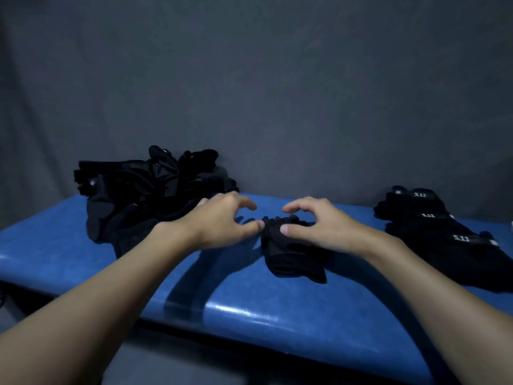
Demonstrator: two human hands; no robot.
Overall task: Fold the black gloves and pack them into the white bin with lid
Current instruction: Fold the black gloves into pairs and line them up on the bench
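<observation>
A black glove (291, 251) lies folded on the blue padded bench (249, 309), at its centre. My left hand (222, 220) hovers at the glove's upper left corner, fingers arched, its thumb tip touching the glove's edge. My right hand (322, 226) arches over the glove's top, its thumb resting on the fabric while the index finger stays lifted. Neither hand plainly grips the glove. A loose pile of black gloves (144, 190) sits at the bench's back left. The white bin is not in view.
A neat row of folded black gloves with white "5.11" labels (444, 234) lies on the bench's right side. A grey cloth backdrop (249, 93) hangs right behind the bench. A sliver of something pale (511, 225) shows at the right edge.
</observation>
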